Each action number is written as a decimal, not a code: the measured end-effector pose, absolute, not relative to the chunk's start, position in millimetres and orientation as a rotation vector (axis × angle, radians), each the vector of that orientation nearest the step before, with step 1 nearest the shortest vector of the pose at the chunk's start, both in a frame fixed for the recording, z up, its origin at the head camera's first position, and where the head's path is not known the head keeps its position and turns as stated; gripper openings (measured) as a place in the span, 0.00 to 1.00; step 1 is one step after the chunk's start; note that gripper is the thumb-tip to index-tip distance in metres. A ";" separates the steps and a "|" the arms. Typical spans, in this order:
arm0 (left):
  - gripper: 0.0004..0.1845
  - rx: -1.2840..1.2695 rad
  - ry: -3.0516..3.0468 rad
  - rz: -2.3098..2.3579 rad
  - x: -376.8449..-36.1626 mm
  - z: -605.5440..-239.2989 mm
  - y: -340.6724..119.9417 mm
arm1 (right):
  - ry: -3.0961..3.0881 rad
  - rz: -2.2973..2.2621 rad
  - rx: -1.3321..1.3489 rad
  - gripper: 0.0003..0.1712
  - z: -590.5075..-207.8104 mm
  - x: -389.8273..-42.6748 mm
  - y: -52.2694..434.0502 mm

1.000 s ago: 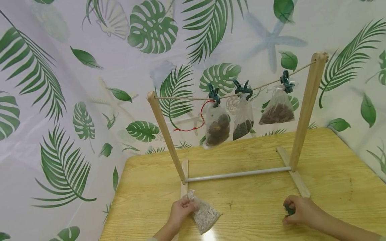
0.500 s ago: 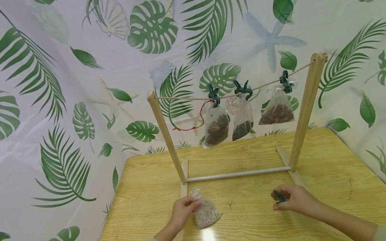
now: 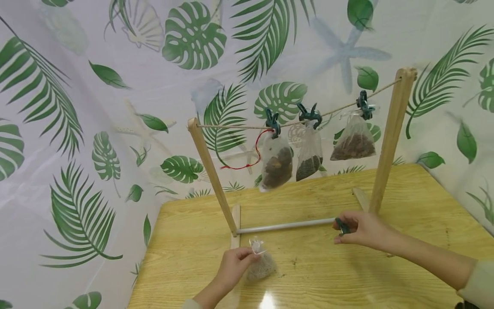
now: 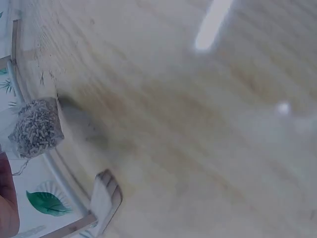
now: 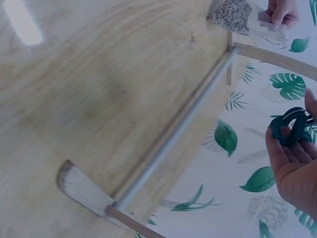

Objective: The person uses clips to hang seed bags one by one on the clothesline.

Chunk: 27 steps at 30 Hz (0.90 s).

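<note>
Left hand pinching seed bag top, bag hanging below fingers

Blocked 12 o'clock: rack crossbar, posts, hung bags.
Free 6 o'clock: bare table between hands.

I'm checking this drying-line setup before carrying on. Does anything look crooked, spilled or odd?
Nothing spilled. The rack leans a little, and a loose red cord dangles by the first of three hung bags. The left hand pinches a grain bag; the right hand holds a green clip.
</note>
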State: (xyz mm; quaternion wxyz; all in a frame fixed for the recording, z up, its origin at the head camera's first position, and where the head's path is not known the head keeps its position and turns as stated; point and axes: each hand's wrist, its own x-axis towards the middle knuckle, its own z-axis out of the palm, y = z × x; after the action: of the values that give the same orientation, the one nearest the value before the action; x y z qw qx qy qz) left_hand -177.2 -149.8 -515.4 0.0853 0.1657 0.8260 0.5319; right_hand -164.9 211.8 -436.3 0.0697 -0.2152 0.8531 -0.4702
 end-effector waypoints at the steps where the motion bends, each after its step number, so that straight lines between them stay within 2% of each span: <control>1: 0.10 0.532 2.486 1.551 -179.4 -512.2 -150.9 | 2.553 -1.415 -0.652 0.15 -431.8 -166.3 210.9; 7: 0.11 0.828 2.683 1.328 -195.6 -478.1 -155.3 | 2.554 -1.431 -0.804 0.22 -410.4 -173.4 204.4; 13: 0.05 1.101 2.893 1.234 -211.9 -439.1 -154.2 | 2.657 -1.413 -0.990 0.14 -393.9 -177.4 196.9; 21: 0.03 1.175 3.031 1.278 -229.4 -394.0 -155.0 | 2.780 -1.343 -1.030 0.15 -371.6 -181.0 187.4; 27: 0.02 1.190 3.114 1.425 -237.8 -362.5 -155.6 | 2.748 -1.339 -1.131 0.12 -339.3 -189.3 171.9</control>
State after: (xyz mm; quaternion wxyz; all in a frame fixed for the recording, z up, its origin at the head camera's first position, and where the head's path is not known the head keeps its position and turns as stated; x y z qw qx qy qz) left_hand -237.8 -155.6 -362.5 -0.2397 0.3188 0.8339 0.3816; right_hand -189.3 171.9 -339.3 -0.0591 -0.3464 0.8416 -0.4102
